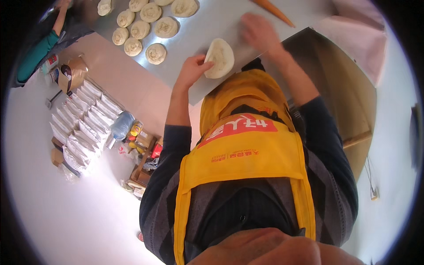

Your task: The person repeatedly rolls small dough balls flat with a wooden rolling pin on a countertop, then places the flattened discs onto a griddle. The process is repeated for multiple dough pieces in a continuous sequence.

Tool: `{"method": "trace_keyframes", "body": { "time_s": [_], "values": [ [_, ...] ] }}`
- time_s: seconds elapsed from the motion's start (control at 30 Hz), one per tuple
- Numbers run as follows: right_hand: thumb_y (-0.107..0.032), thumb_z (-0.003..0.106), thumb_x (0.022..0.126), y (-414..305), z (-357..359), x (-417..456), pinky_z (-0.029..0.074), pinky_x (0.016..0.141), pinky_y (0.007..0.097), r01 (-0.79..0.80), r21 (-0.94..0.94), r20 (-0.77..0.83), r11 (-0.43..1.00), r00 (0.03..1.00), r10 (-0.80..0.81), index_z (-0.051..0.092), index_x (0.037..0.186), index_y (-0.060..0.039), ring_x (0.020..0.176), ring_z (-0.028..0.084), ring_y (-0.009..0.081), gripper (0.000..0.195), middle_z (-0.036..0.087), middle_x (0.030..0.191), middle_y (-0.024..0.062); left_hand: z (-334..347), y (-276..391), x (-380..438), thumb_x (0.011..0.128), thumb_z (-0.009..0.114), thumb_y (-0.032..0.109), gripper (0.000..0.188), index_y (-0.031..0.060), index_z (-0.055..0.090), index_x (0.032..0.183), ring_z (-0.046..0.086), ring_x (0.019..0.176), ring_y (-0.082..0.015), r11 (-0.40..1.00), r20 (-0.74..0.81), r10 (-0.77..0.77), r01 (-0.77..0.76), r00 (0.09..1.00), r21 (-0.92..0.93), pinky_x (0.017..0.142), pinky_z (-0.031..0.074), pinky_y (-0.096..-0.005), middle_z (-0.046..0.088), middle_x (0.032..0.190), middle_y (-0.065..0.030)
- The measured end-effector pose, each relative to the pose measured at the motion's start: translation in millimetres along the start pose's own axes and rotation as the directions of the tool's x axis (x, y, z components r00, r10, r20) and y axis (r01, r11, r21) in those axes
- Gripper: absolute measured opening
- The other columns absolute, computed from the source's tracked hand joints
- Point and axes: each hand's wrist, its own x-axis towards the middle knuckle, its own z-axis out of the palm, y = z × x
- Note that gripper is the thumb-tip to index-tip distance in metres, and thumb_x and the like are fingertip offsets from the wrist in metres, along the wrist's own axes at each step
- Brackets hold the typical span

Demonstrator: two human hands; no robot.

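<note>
My left hand (pixel 195 70) pinches the left edge of a flattened round of dough (pixel 222 59), thumb on top. The round's near edge lies close to the front of the metal worktable (pixel 185 39), and its pale surface shows brownish specks. My right hand (pixel 260 34) is blurred by motion above the table, to the right of the dough and apart from it. Its fingers are too smeared to show whether they are closed. Beyond that hand lies a tapered wooden rolling pin (pixel 275 13). Several coiled dough pieces (pixel 150 29) rest on the table's left part.
At the upper left is another person's arm in a green sleeve (pixel 36 58). Stacked white bags (pixel 86 122), a blue water jug (pixel 122 126) and a cardboard box (pixel 73 74) stand on the floor at left. A brown wooden panel (pixel 344 92) is at right.
</note>
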Motion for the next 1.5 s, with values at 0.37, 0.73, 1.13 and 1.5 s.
{"method": "trace_keyframes", "body": {
  "time_s": [0.37,0.73,1.13,1.5],
  "values": [
    [-0.013,0.079,0.09,-84.7,-94.6,-32.8,0.054,0.092,0.0372,-0.439,0.815,0.516,0.378,0.846,-0.132,0.069,0.124,-0.0037,0.106,0.068,0.0248,0.037,0.073,0.115,0.012,-20.3,96.6,-41.8,0.089,0.082,0.017,0.034,0.0,0.072,0.117,0.064,0.094,-0.0147,0.901,0.477,0.313,-0.416,0.822,0.126,0.086,0.054,-0.033,0.071,0.098,-0.0076],
    [-0.006,0.076,0.095,-205.4,-163.8,-236.7,0.055,0.09,0.0302,-0.442,0.891,0.205,0.103,0.594,0.778,0.07,0.121,-0.0052,0.1,0.066,0.0131,0.026,0.073,0.107,0.0055,121.9,186.2,-39.4,0.095,0.074,0.009,0.019,-0.0029,0.067,0.108,0.061,0.083,-0.0106,0.698,0.951,-0.104,-0.66,0.291,0.278,0.077,0.053,-0.0305,0.068,0.09,-0.0059],
    [-0.005,0.074,0.097,-429.2,-118.0,-455.7,0.055,0.086,0.0274,-0.115,0.993,-0.033,0.024,-0.075,0.997,0.07,0.119,-0.0019,0.097,0.064,0.0075,0.022,0.073,0.103,0.0011,396.8,145.4,-253.7,0.09,0.073,0.011,0.017,0.0003,0.072,0.104,0.066,0.072,-0.029,0.217,0.722,-0.624,-0.953,-0.301,-0.209,0.072,0.053,-0.0379,0.071,0.085,-0.0182],
    [-0.006,0.075,0.092,-598.1,-73.6,-725.7,0.056,0.092,0.0354,-0.477,0.879,-0.369,-0.024,-0.71,0.6,0.071,0.119,-0.0031,0.102,0.071,0.0215,0.027,0.076,0.107,0.0102,670.3,-74.3,-475.0,0.092,0.073,0.011,0.031,0.0059,0.074,0.123,0.074,0.085,-0.0304,0.092,0.538,-0.624,-0.737,-0.567,-0.67,0.078,0.057,-0.0393,0.077,0.095,-0.0167]
  ]
}}
